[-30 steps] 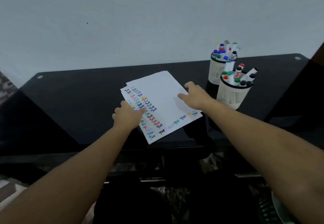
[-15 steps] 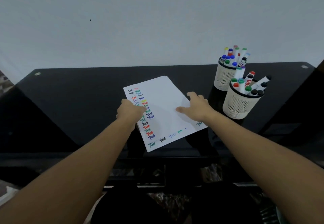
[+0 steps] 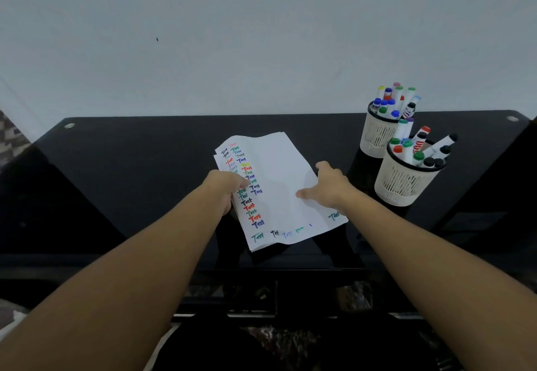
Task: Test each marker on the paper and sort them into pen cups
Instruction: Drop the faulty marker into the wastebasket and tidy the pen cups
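Progress, judging from my feed: looks late in the task. The paper (image 3: 279,184) carries a long column of coloured "Test" marks down its left side and a few more along the near edge. Every marker I can see is capped and standing in a cup: the far pen cup (image 3: 377,135) and the near pen cup (image 3: 404,184), both at about 2 o'clock from the sheet, touching or nearly so. No loose marker on the black table (image 3: 130,173) that I can see. So either testing is finished, or a cup holds untested ones; can't tell which cup means what.

Paper looks like a thin stack, edges slightly offset, far end curling up off the table.

My left hand (image 3: 225,190) is on the sheet's 9 o'clock edge, over the mark column, fingers curled down around the edge; reads as a grip, but fingertips are hidden. My right hand (image 3: 327,189) is on the 3 o'clock edge, thumb laid flat on top of the sheet, fingers spread; whether any tuck under the edge I can't tell. Neither hand holds a marker.

Paper sits between both hands, just left of the cups.
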{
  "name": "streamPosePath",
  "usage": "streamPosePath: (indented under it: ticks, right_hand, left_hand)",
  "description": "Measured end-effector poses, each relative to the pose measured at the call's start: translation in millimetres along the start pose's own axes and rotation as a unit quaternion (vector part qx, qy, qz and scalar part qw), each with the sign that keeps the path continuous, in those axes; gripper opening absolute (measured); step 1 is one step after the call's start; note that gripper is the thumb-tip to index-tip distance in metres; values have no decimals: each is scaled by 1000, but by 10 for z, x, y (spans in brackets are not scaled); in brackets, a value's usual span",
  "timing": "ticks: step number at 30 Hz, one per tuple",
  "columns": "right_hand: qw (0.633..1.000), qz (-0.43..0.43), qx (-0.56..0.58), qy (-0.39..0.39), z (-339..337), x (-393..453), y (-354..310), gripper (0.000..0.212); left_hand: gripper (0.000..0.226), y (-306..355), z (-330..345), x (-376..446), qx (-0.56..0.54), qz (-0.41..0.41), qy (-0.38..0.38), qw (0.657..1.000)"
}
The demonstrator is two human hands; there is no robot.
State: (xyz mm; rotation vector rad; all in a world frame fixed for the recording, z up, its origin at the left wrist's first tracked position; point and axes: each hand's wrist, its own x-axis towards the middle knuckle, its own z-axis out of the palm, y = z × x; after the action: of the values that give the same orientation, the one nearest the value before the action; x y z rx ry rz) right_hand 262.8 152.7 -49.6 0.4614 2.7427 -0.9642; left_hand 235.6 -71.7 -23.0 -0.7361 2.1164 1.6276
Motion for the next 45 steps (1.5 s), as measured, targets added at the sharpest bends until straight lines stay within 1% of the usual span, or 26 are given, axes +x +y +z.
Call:
streamPosePath:
  ticks: [3, 6, 9, 12, 13, 15, 16, 18, 21, 24, 27, 29, 30, 32, 33, 35, 37, 39, 41, 43, 45]
  right_hand:
    - [1000, 0, 15, 3, 10, 4, 10, 100]
    - [1000, -4, 26, 6, 14, 0, 12, 102]
    - [1000, -1, 27, 8, 10, -1, 11, 101]
    - [1000, -2, 26, 7, 11, -15, 10, 102]
    - [1000, -3, 27, 8, 7, -19, 7, 102]
    - [1000, -4, 28, 8, -4, -22, 5, 103]
    - [1000, -5, 27, 8, -7, -25, 3, 102]
    - [1000, -5, 24, 5, 1, -34, -1, 102]
    - [1000, -7, 26, 5, 11, -36, 0, 104]
    - [999, -11, 35, 6, -2, -29, 10, 105]
    - [999, -14, 41, 3, 11, -32, 39, 106]
    - [999, -18, 44, 3, 22, -38, 45, 107]
    - [999, -21, 41, 2, 19, -44, 42, 108]
    - [998, -31, 44, 9, 24, -41, 42, 107]
    - [997, -37, 72, 16, 20, -24, 47, 103]
    - [979, -58, 194, 20, -22, 15, 42, 88]
    - [945, -113, 306, -1, -85, 52, 18, 66]
    - [921, -165, 353, -34, -122, 97, -10, 49]
    - [895, -166, 407, -74, -160, 104, -77, 42]
    - [855, -151, 483, -113, -180, 119, -124, 41]
    - [832, -137, 525, -115, -172, 160, -142, 37]
  left_hand:
    - [35, 26, 17, 0, 2, -16, -14, 1000]
    - [39, 53, 55, -3, 1, -11, -19, 1000]
    - [46, 83, 158, 9, 13, 19, 2, 1000]
    - [47, 72, 219, 11, 8, 36, 32, 999]
    - [47, 80, 212, -3, 5, 36, 38, 999]
    - [39, 100, 174, -2, -10, 25, 40, 999]
    - [33, 102, 164, 1, -21, 14, 34, 999]
    - [31, 87, 167, -25, -35, -10, 15, 999]
    - [43, 74, 212, -56, -61, -14, 17, 998]
    - [55, 97, 195, -27, -97, -4, 39, 995]
    - [56, 86, 117, -65, -124, -9, 19, 992]
    - [53, 40, 94, -100, -118, 17, 16, 993]
    - [54, 17, 95, -96, -106, 48, 17, 993]
    - [62, -17, 83, -84, -98, 136, 6, 986]
    - [65, -21, 67, -101, -91, 177, -5, 980]
    - [72, 11, -4, -149, -91, 236, -35, 967]
    - [79, 74, -88, -172, -123, 258, -72, 955]
    - [83, 137, -155, -193, -154, 268, -102, 945]
    - [84, 184, -204, -194, -171, 280, -128, 936]
    - [91, 211, -251, -190, -167, 298, -137, 930]
    - [98, 205, -305, -161, -135, 325, -124, 928]
